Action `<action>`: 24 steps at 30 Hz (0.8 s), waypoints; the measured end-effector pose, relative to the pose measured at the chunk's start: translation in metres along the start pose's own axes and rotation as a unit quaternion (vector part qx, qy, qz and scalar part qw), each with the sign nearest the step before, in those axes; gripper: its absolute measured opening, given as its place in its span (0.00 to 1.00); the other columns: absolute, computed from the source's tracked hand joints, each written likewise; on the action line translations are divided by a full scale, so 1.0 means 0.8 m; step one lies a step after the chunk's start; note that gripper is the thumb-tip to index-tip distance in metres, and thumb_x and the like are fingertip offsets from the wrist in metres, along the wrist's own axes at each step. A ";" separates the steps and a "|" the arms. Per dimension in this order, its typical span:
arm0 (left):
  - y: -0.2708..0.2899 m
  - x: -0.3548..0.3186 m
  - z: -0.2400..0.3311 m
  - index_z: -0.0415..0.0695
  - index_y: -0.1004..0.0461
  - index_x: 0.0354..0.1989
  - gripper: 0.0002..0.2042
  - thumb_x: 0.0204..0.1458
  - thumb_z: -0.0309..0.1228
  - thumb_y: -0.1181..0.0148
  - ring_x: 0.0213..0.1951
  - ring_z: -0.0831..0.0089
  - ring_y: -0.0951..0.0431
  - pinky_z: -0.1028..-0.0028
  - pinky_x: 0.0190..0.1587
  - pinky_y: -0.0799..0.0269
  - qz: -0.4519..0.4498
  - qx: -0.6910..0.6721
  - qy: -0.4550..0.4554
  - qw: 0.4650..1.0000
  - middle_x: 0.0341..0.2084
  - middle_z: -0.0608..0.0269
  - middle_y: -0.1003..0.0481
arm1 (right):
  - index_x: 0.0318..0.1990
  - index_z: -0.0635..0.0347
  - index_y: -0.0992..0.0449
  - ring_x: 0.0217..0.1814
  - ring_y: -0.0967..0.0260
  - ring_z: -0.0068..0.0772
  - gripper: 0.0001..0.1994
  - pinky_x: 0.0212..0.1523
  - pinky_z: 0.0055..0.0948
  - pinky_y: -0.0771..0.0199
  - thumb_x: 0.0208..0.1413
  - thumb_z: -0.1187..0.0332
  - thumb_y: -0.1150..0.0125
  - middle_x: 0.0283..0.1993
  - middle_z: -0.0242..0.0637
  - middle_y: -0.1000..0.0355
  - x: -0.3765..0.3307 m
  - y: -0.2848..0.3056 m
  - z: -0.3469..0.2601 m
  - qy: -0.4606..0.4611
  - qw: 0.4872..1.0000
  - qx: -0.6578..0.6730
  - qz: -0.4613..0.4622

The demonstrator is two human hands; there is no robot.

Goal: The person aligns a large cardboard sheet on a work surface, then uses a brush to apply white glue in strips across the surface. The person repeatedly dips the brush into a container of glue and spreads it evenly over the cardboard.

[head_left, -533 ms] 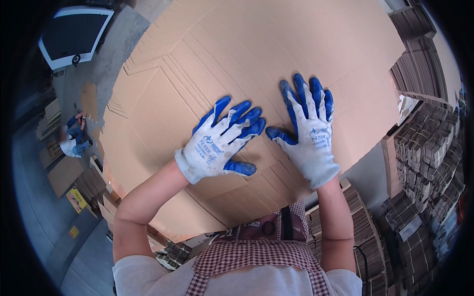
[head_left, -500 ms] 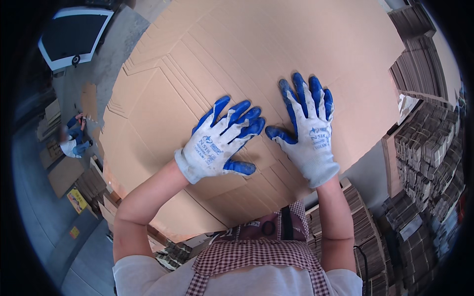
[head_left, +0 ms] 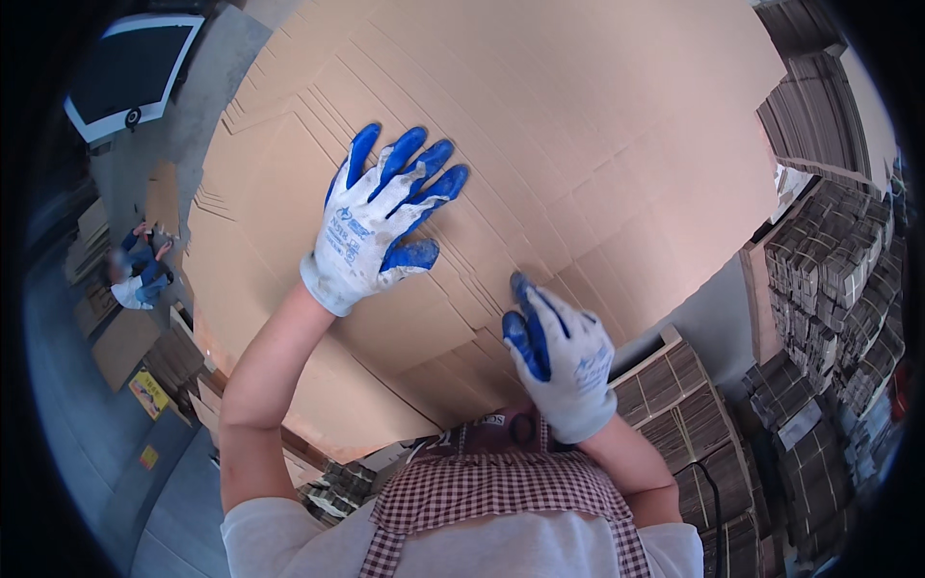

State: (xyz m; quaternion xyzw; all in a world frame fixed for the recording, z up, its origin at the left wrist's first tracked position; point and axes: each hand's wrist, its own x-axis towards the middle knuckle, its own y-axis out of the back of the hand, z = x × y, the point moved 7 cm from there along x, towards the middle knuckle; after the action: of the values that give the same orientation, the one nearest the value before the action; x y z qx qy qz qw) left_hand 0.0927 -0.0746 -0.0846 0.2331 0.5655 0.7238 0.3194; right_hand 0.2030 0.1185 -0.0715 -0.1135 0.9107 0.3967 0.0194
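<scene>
A wide stack of flat cardboard sheets fills the upper middle of the head view, its layered edges stepping down toward the person. The left hand, in a white glove with blue coating, lies flat on the top sheets with its fingers spread and pressed against the cardboard, holding nothing. The right hand, gloved the same way, is lower and nearer the body, at the near edge of the stack; its fingers are loosely curled and its thumb points up. Whether it touches the cardboard or hangs just above the edge cannot be told. The two hands are well apart, the left one farther out on the stack.

The underside of the stack and whatever carries it are hidden by the sheets themselves. The far end of the cardboard is cut off by the dark rim of the picture. A checked apron covers the lower middle. Bundles of folded cardboard stand piled at the right, bent by the lens. At the left, far down on the floor, a small blurred figure sits among cardboard pieces, too small to make out.
</scene>
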 end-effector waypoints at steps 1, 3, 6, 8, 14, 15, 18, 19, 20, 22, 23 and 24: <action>0.000 0.001 0.001 0.50 0.25 0.66 0.35 0.67 0.61 0.68 0.71 0.52 0.35 0.45 0.75 0.52 0.003 -0.001 0.002 1.000 0.68 0.58 0.30 | 0.62 0.55 0.24 0.44 0.21 0.38 0.26 0.48 0.37 0.25 0.55 0.62 0.29 0.51 0.38 0.20 -0.012 -0.005 -0.004 -0.004 1.000 -0.007 0.010; 0.000 0.000 0.001 0.51 0.25 0.66 0.35 0.67 0.61 0.69 0.71 0.53 0.35 0.46 0.75 0.52 0.003 0.004 0.003 1.000 0.68 0.58 0.29 | 0.65 0.58 0.27 0.55 0.24 0.46 0.30 0.54 0.42 0.26 0.54 0.64 0.28 0.59 0.43 0.24 -0.032 -0.025 -0.003 -0.051 0.997 0.029 -0.043; -0.002 -0.001 0.001 0.51 0.26 0.66 0.35 0.68 0.61 0.70 0.71 0.54 0.35 0.46 0.76 0.52 -0.004 0.015 0.007 1.000 0.68 0.59 0.29 | 0.67 0.60 0.29 0.56 0.24 0.50 0.28 0.55 0.42 0.24 0.59 0.68 0.32 0.59 0.47 0.25 -0.048 -0.046 -0.006 -0.074 0.995 0.043 -0.051; -0.002 -0.001 0.001 0.53 0.27 0.67 0.32 0.66 0.59 0.64 0.72 0.55 0.35 0.45 0.75 0.52 -0.008 0.012 0.009 1.000 0.69 0.60 0.30 | 0.66 0.60 0.29 0.52 0.22 0.49 0.28 0.52 0.42 0.23 0.59 0.64 0.32 0.54 0.45 0.22 -0.047 -0.043 -0.007 -0.108 0.990 0.089 -0.016; -0.005 -0.005 -0.001 0.52 0.26 0.67 0.35 0.68 0.61 0.70 0.72 0.55 0.36 0.46 0.76 0.53 -0.004 0.015 0.008 1.000 0.69 0.60 0.30 | 0.67 0.62 0.31 0.51 0.21 0.49 0.29 0.51 0.42 0.21 0.58 0.69 0.30 0.55 0.49 0.23 -0.061 -0.060 0.013 -0.211 0.955 0.210 0.000; -0.005 -0.004 -0.001 0.52 0.26 0.67 0.35 0.68 0.61 0.70 0.72 0.55 0.36 0.46 0.76 0.53 -0.005 0.017 0.008 1.000 0.69 0.60 0.30 | 0.67 0.62 0.31 0.50 0.21 0.48 0.29 0.51 0.41 0.20 0.59 0.69 0.30 0.54 0.49 0.22 -0.061 -0.059 0.010 -0.184 0.962 0.200 0.011; -0.006 -0.003 0.000 0.52 0.27 0.68 0.35 0.68 0.61 0.70 0.72 0.55 0.36 0.46 0.76 0.53 -0.005 0.018 0.007 1.000 0.69 0.60 0.31 | 0.67 0.62 0.31 0.48 0.19 0.46 0.28 0.50 0.37 0.20 0.58 0.71 0.30 0.52 0.49 0.21 -0.063 -0.059 0.008 -0.154 0.965 0.211 0.038; -0.006 -0.003 0.001 0.52 0.27 0.68 0.35 0.68 0.61 0.69 0.72 0.55 0.36 0.46 0.76 0.53 -0.005 0.017 0.006 1.000 0.69 0.60 0.31 | 0.66 0.62 0.30 0.49 0.19 0.44 0.28 0.51 0.36 0.20 0.58 0.72 0.30 0.52 0.48 0.21 -0.067 -0.062 0.010 -0.178 0.953 0.242 0.038; -0.006 -0.004 0.000 0.52 0.27 0.68 0.35 0.68 0.61 0.69 0.72 0.55 0.36 0.46 0.76 0.53 -0.005 0.017 0.005 1.000 0.69 0.59 0.31 | 0.66 0.62 0.30 0.49 0.19 0.42 0.28 0.51 0.34 0.20 0.58 0.73 0.31 0.53 0.48 0.21 -0.071 -0.064 0.010 -0.202 0.940 0.274 0.037; -0.005 -0.004 0.000 0.51 0.27 0.68 0.35 0.68 0.61 0.69 0.72 0.55 0.36 0.46 0.76 0.53 -0.004 0.017 0.003 1.000 0.69 0.59 0.31 | 0.65 0.62 0.29 0.48 0.19 0.40 0.27 0.50 0.32 0.20 0.57 0.75 0.31 0.53 0.46 0.22 -0.079 -0.066 0.008 -0.290 0.869 0.399 0.031; -0.005 -0.004 0.000 0.52 0.27 0.68 0.35 0.67 0.61 0.68 0.72 0.54 0.36 0.45 0.76 0.53 -0.006 0.016 0.005 1.000 0.69 0.59 0.31 | 0.64 0.62 0.28 0.48 0.20 0.39 0.26 0.50 0.32 0.20 0.57 0.76 0.31 0.53 0.45 0.22 -0.081 -0.069 0.008 -0.331 0.826 0.456 0.028; -0.005 -0.004 0.001 0.52 0.27 0.68 0.35 0.67 0.61 0.68 0.72 0.54 0.36 0.45 0.76 0.53 -0.007 0.015 0.007 1.000 0.69 0.59 0.31 | 0.63 0.62 0.28 0.46 0.20 0.37 0.26 0.49 0.31 0.21 0.56 0.76 0.31 0.52 0.44 0.22 -0.082 -0.072 0.009 -0.346 0.797 0.494 0.034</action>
State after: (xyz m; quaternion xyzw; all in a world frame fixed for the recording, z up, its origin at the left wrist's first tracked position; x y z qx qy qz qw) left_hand 0.0962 -0.0757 -0.0884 0.2287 0.5804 0.7145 0.3168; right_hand 0.2794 0.0980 -0.1094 0.0873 0.9189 -0.0941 0.3729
